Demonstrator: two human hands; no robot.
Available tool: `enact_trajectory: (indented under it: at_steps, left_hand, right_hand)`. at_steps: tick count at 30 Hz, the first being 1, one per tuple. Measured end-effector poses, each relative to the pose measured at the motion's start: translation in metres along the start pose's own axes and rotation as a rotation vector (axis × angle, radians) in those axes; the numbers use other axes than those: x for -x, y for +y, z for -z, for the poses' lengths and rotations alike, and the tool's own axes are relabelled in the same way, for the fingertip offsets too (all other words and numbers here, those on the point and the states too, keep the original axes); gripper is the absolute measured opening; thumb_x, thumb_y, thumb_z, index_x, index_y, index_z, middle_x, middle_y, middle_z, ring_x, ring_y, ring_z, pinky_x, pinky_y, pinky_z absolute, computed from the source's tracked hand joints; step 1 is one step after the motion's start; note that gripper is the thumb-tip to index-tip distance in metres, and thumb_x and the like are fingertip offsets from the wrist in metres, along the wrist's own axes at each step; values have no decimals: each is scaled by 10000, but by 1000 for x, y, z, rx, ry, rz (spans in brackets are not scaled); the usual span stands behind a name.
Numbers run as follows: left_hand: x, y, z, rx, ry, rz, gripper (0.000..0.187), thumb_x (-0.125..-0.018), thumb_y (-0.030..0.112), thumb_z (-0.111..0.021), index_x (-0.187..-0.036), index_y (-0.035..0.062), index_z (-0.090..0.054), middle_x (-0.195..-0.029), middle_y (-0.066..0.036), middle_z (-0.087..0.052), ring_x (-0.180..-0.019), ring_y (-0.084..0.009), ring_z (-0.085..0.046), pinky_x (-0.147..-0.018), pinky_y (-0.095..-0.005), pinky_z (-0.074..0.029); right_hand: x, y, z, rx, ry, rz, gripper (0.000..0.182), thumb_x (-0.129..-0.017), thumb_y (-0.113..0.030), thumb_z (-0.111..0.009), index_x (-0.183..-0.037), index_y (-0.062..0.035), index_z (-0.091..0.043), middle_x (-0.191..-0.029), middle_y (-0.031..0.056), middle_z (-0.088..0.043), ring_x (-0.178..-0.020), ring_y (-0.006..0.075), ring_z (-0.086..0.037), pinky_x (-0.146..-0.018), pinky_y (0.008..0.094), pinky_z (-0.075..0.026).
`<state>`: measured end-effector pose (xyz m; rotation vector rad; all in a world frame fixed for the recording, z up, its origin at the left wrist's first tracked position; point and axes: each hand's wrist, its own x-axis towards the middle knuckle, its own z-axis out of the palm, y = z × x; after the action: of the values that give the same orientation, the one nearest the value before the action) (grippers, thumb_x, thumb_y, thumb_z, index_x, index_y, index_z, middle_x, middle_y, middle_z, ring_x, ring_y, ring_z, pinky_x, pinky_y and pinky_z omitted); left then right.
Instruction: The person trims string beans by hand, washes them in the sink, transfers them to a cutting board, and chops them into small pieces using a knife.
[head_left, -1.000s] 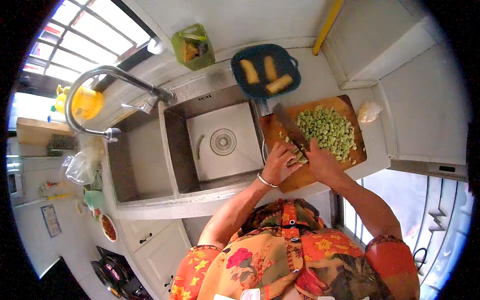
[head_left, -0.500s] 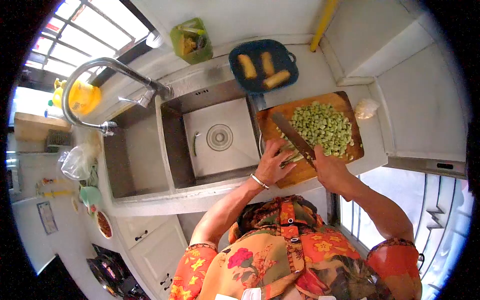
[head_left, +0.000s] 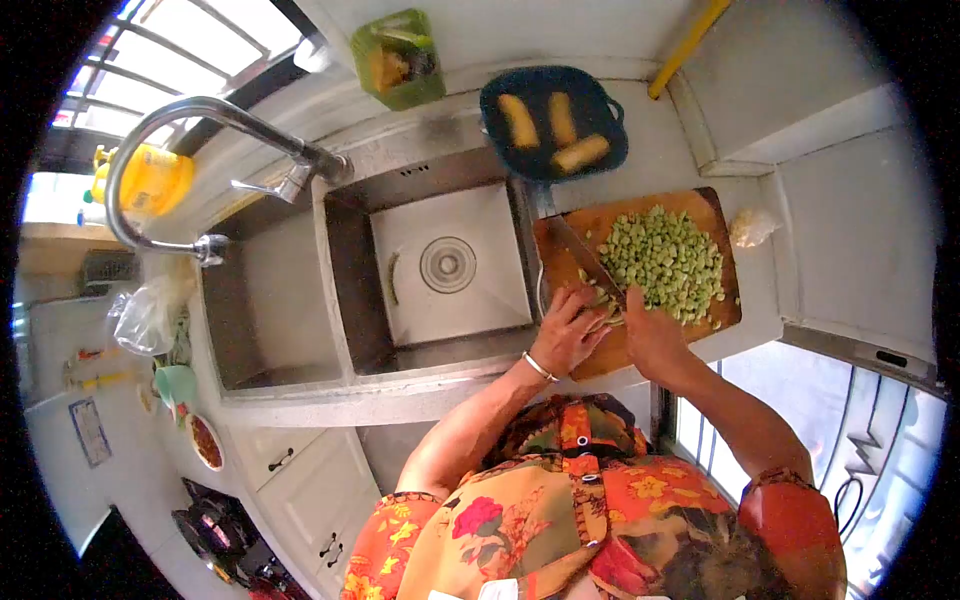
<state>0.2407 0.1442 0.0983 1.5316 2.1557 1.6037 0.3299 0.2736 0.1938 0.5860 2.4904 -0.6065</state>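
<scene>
On a wooden cutting board lies a large pile of chopped green pieces. My right hand is wrapped round the handle of a knife, whose dark blade points up and left across the board. Just left of the blade, my left hand, with a bracelet at the wrist, presses its bent fingers on a few uncut green strips. Those strips are partly hidden under the fingers.
Left of the board is a double steel sink with a curved faucet. A dark blue basket with several yellowish pieces stands behind the board, a green container at the back. A small pale heap sits to the right.
The whole view has shifted slightly, with the board and basket now further right. The knife and my left hand stay close together at the green strips.
</scene>
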Motion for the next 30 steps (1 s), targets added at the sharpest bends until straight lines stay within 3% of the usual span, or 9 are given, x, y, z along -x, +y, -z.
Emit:
enact_trajectory:
  at_steps: [1,7,11,15,20,22,26,28,30]
  left_hand:
    - [-2,0,0,5,13,-8,338,-596,97,-767,-903,78,-624,-1026,-123,-537,-993,-348,-505,-831,-415,-455]
    - [-2,0,-2,51,35,-44,322,-607,84,-768,-894,66,-622,-1052,-129,-538,-980,-338,-511,-825,-409,-453]
    - [-2,0,-7,30,1,-22,301,-617,90,-769,-881,63,-627,-1057,-135,-533,-962,-327,-518,-806,-408,-459]
    - [-12,2,-16,70,54,-35,327,-587,34,-757,-877,62,-609,-1008,-129,-519,-954,-327,-506,-798,-394,-446]
    - [-12,3,-13,34,77,-6,308,-590,92,-784,-854,77,-626,-975,-123,-519,-911,-317,-518,-747,-394,-461]
    - [-13,1,-14,55,82,-25,304,-579,65,-772,-838,73,-612,-957,-119,-513,-900,-313,-507,-742,-393,-445]
    - [-11,-3,-16,112,103,-25,288,-572,49,-759,-814,75,-605,-920,-104,-508,-873,-307,-490,-733,-393,-422]
    - [-8,-5,-17,102,77,-3,287,-571,48,-757,-815,79,-607,-914,-101,-509,-860,-306,-487,-729,-394,-421]
    - [-11,-8,-15,83,60,5,287,-570,47,-755,-816,83,-610,-907,-97,-510,-847,-304,-484,-724,-395,-420]
  right_hand:
    - [-3,-1,2,3,-8,-69,325,-846,-124,-455,-1107,-7,-301,-746,273,-565,-743,456,-558,-643,543,-413]
    - [13,3,13,-229,156,-223,285,-885,-162,-436,-1100,-19,-315,-775,297,-563,-783,471,-552,-655,549,-414]
    - [36,-5,28,-184,155,-190,287,-889,-159,-435,-1107,-21,-310,-787,306,-562,-783,481,-548,-666,550,-416]
    - [45,-2,38,-116,8,-160,225,-869,-109,-416,-1049,-3,-332,-822,311,-569,-818,485,-549,-688,559,-410]
    - [39,9,34,-61,-5,-63,277,-828,-60,-457,-1052,17,-312,-824,300,-567,-813,473,-554,-679,539,-424]
    - [36,13,32,-16,52,47,256,-880,-133,-463,-1018,11,-303,-650,260,-556,-655,461,-555,-591,538,-415]
    - [23,10,38,-24,-19,49,256,-874,-130,-469,-1009,6,-300,-657,266,-556,-650,463,-553,-581,534,-413]
    - [12,8,30,-38,-137,-55,355,-779,-13,-499,-1066,9,-292,-798,282,-576,-769,461,-576,-650,534,-443]
    - [-1,2,13,-20,-89,-83,343,-786,-25,-493,-1064,7,-294,-782,280,-578,-757,460,-578,-645,533,-445]
